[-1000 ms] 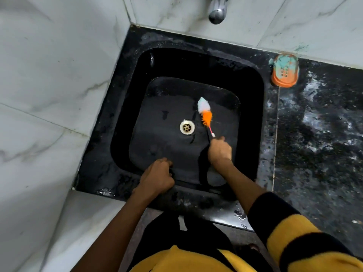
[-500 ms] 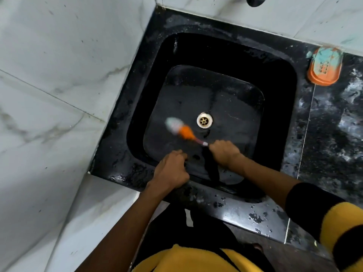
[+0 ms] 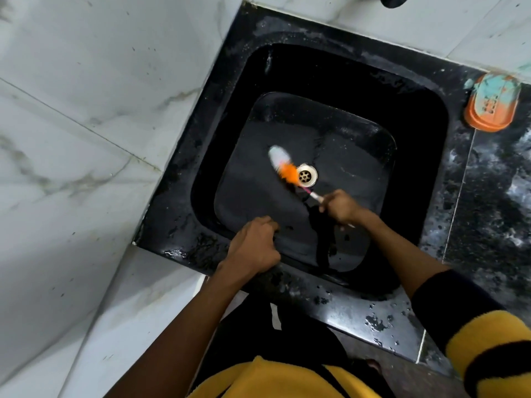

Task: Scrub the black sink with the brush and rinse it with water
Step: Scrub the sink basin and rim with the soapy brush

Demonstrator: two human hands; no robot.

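Black sink [image 3: 230, 116], seemingly wet, between marble walls [image 3: 100, 96].

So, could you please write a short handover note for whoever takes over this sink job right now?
Right hand grips the brush handle; the bristle head lies on the sink floor just left of the drain.
Left hand is curled over the sink's near rim, bracing.
Done: scrubbing of the floor is under way, and the basin looks wet.
Left: walls and corners as needed, then the rinse. No water is running from the tap, which is barely in view at the top edge.
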